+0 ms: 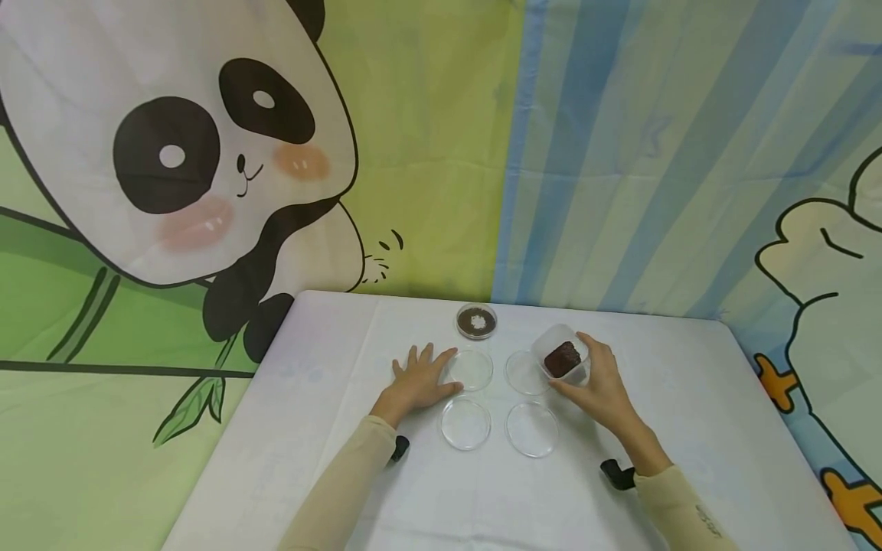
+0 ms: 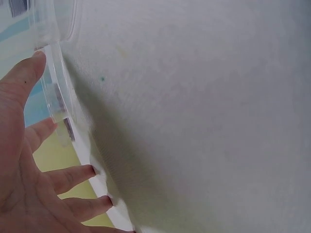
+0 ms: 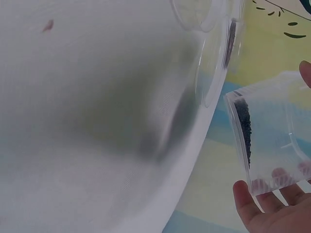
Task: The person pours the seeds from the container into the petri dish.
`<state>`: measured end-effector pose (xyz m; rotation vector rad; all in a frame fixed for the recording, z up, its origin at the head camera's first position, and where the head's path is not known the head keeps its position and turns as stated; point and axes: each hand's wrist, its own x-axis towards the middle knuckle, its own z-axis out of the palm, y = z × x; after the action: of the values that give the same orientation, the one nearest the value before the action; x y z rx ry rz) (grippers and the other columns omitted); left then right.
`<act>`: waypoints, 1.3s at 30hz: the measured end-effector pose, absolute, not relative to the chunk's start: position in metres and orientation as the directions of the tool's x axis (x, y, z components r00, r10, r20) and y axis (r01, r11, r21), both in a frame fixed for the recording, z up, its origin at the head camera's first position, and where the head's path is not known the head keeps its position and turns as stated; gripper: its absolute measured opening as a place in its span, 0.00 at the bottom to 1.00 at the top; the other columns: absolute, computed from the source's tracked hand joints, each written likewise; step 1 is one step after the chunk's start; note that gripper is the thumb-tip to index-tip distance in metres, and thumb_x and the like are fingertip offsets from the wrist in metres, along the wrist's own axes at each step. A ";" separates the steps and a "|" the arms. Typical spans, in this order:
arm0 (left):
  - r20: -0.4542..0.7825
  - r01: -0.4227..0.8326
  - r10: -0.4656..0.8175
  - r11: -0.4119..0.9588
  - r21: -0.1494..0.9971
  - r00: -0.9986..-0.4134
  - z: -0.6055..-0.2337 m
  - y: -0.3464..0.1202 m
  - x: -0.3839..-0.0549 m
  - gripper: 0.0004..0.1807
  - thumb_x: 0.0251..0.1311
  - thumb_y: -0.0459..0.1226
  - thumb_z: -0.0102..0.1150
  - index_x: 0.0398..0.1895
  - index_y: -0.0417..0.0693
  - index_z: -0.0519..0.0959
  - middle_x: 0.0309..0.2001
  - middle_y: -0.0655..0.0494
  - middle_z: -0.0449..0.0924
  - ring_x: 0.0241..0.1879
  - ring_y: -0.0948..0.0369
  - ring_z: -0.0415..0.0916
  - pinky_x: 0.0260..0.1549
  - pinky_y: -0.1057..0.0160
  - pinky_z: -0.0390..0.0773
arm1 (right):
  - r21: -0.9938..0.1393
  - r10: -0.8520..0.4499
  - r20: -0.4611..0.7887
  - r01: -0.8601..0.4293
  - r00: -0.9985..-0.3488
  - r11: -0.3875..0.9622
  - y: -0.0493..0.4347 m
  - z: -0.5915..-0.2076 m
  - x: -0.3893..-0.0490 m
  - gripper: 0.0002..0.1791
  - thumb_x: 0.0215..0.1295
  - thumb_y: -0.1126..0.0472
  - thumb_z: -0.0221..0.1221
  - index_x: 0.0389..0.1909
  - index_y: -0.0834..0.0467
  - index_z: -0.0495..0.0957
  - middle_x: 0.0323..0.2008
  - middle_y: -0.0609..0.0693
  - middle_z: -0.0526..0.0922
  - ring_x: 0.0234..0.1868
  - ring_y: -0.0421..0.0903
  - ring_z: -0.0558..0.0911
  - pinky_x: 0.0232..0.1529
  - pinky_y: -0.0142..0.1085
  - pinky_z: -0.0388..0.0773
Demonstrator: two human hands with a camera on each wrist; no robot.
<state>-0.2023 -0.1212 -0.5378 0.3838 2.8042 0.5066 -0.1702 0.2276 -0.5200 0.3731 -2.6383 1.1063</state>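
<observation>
My right hand [image 1: 596, 386] grips a clear, square plastic container [image 1: 577, 373], thumb and fingers at opposite sides. Dark brown granules [image 1: 562, 359] lie inside it. In the right wrist view, the container [image 3: 272, 131] is held tilted above the tabletop, granules along one wall. It is over part of the back right clear round dish [image 1: 521, 373]. My left hand [image 1: 416, 385] lies with fingers spread, thumb and index finger at the rim of the back left clear dish [image 1: 472, 370]. Its other fingertips [image 2: 104, 201] touch the cloth.
Nearer me are two more clear round dishes, a left one [image 1: 465, 423] and a right one [image 1: 532, 429]. Behind them stands a round dish with dark granules and a white centre [image 1: 477, 321]. A white cloth [image 1: 441, 505] covers the table; a printed cartoon curtain [image 1: 427, 153] hangs behind.
</observation>
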 end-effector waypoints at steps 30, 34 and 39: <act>-0.223 0.193 0.294 0.902 0.387 -0.929 -0.538 -0.122 -0.203 0.43 0.63 0.65 0.56 0.78 0.68 0.57 0.78 0.38 0.48 0.74 0.32 0.39 0.61 0.22 0.42 | -0.312 -0.447 0.382 -0.568 -0.809 0.761 0.174 -0.514 -0.195 0.56 0.43 0.53 0.80 0.72 0.61 0.61 0.63 0.65 0.68 0.64 0.65 0.67 0.58 0.61 0.68; -0.218 0.196 0.296 0.902 0.385 -0.930 -0.540 -0.122 -0.203 0.43 0.63 0.65 0.56 0.78 0.68 0.57 0.78 0.38 0.48 0.74 0.32 0.39 0.61 0.22 0.42 | -0.269 -0.468 0.368 -0.574 -0.804 0.774 0.168 -0.511 -0.198 0.55 0.44 0.52 0.80 0.72 0.59 0.61 0.63 0.64 0.67 0.64 0.64 0.67 0.54 0.62 0.70; -0.223 0.195 0.294 0.904 0.380 -0.929 -0.542 -0.122 -0.204 0.43 0.62 0.66 0.55 0.79 0.70 0.56 0.78 0.39 0.47 0.75 0.32 0.38 0.61 0.23 0.41 | -0.217 -0.497 0.343 -0.582 -0.797 0.784 0.162 -0.509 -0.201 0.55 0.45 0.51 0.79 0.73 0.59 0.60 0.65 0.63 0.66 0.65 0.64 0.65 0.51 0.61 0.71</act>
<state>-0.2041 -0.1216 -0.5419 0.3661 2.7925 0.5163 -0.2005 0.1624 -0.5087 0.8360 -2.7083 0.4565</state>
